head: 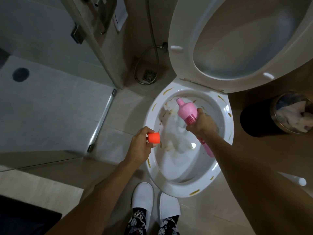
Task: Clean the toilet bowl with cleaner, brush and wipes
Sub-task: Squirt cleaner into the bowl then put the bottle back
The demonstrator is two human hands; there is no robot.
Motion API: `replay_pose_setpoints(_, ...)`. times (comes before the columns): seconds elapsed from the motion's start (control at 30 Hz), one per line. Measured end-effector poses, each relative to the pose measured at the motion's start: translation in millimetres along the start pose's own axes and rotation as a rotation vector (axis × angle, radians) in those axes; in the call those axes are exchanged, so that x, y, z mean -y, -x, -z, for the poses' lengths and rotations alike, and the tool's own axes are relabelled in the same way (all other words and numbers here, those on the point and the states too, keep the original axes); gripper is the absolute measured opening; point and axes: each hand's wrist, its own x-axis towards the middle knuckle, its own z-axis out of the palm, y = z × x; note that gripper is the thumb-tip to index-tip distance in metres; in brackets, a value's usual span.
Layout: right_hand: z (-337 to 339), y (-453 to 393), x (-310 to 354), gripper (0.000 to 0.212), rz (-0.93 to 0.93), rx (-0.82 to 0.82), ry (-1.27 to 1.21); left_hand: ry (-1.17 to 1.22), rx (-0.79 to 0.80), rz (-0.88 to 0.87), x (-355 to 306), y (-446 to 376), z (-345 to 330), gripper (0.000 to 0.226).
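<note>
Toilet bowl [225,114] partly hidden; right grip [201,122] clutches pink bottle [187,112], left grip [140,146] pinches cap [153,137].

Bowl [225,119] is wide open on top since the seat [184,31] is flipped up behind it. Only things over the opening are the right hand [199,122] with the pink bottle [188,112]. Bin [264,119] crowds the right side, glass door [94,53] and hose [152,53] the left.

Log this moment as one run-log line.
step: applying cleaner | right hand: grips pink bottle, nozzle over toilet bowl | left hand: holds red cap | seat: up
</note>
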Motion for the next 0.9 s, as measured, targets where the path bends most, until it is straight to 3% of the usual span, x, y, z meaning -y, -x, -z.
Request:
replay_pose_setpoints(0.3,-11.0,7.3,10.8,0.079,0.079,0.070,0.143,0.041,-0.022,0.019,14.8,6.5,7.8,0.040)
replay_pose_setpoints(0.47,-18.4,35.2,8.6,0.068,0.203,0.190,0.257,0.033,-0.036,0.015,10.4,10.5,14.0,0.037)
replay_pose_setpoints(0.73,-21.9,92.6,-20.4,0.063,0.310,0.351,0.473,-0.024,-0.010,-0.053,-12.9,20.0,23.3,0.036)
replay_pose_setpoints(0.9,-22.9,119.2,-55.6,0.064,0.264,0.398,0.473,-0.033,0.007,-0.044,-31.0,29.5,18.0,0.039)
